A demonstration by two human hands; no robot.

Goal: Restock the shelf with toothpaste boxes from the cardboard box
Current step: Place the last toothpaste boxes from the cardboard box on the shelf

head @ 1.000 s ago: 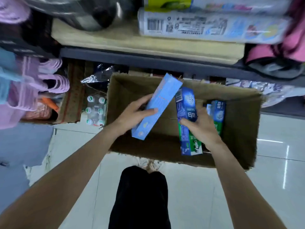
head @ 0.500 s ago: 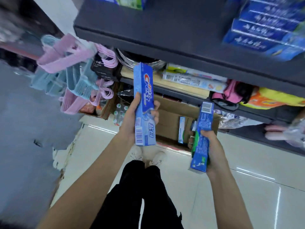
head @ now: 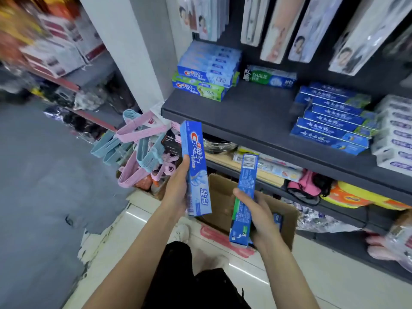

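While your left hand (head: 176,192) grips the Crest box (head: 195,168) upright just below the shelf (head: 245,112), fingers clamped, it sits nearer the matching stack (head: 208,63) than your right hand (head: 258,216), clamped on the blue-green box (head: 244,197)

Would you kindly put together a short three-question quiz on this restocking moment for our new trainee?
1. True or false: the left hand holds a Crest toothpaste box.
2. The stack of matching Crest boxes on the grey shelf sits at which end? A) the left end B) the right end C) the middle.
3. Fill in: the lone box beside that stack, lying flat, reads ____.

Key:
1. True; the right hand holds a blue and green toothpaste box, barcode side up.
2. A.
3. DARLIE.
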